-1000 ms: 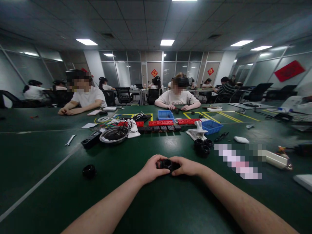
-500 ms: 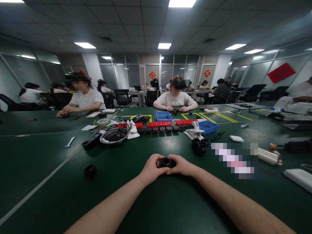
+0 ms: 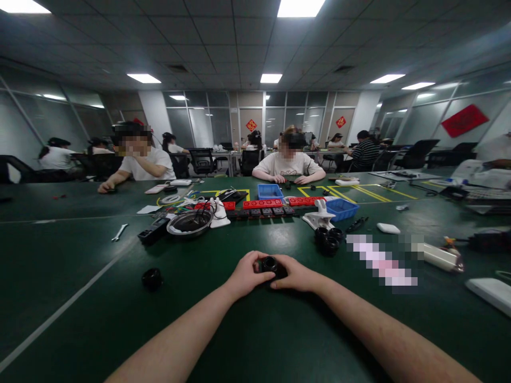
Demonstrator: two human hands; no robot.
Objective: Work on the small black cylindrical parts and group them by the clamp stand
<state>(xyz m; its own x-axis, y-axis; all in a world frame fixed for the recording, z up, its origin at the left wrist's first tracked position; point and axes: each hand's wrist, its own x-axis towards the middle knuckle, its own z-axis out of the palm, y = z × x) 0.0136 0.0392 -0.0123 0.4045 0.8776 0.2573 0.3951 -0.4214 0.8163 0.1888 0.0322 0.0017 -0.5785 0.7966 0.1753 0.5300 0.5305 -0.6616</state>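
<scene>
Between my two hands is a black, hollow round part [image 3: 270, 263], its open end facing up toward me. My left hand [image 3: 245, 276] is closed around its left side, the thumb across the front. Curled round the right side is my right hand [image 3: 297, 274], its fingers behind the part and its thumb low in front; the palm side is in shadow. A similar black round part [image 3: 152, 279] lies alone on the green table [image 3: 247, 340] to the left. Several more black round parts [image 3: 329, 242] stand grouped beyond my right hand.
Beyond my hands lie a metal bowl [image 3: 189, 223] with cables, a red and black strip [image 3: 262, 205], a white clamp stand [image 3: 319, 215] and blue bins [image 3: 340, 209]. A wrench [image 3: 120, 232] is at left, a silver cylinder [image 3: 438, 256] at right. Co-workers sit across the table.
My right thumb has moved lower, away from the left thumb, and more of the black part shows. A co-worker at the left has raised one hand toward the face. The view has shifted slightly.
</scene>
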